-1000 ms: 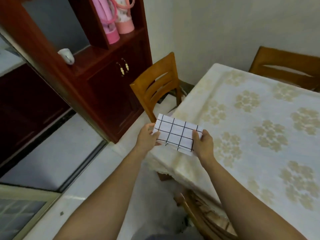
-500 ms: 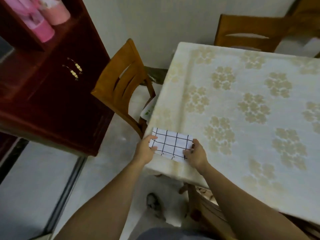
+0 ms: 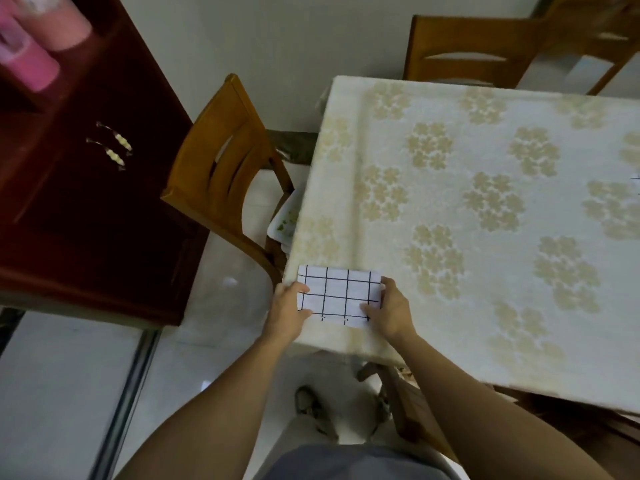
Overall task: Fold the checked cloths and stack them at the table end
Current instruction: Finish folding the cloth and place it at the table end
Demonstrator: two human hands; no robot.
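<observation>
Checked cloth (image 3: 341, 295): white, thin black grid, folded into small flat rectangle, lay at surface (image 3: 485, 209) corner. Left hand (image 3: 289, 311) and right hand (image 3: 393, 311) each pinched one cloth end.

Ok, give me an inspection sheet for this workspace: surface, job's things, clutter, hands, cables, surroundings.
Surface: table under a cream flower-print cover.
Job's things: one folded checked cloth at the table's near left corner.
Clutter: a white, green-flecked item on the seat of the left chair, partly hidden.
Hands: left hand and right hand each grip one short end of the cloth, thumbs on top.
Cables: nothing seen.
Surroundings: far chair, dark red cabinet, pink flasks, pale floor.
</observation>
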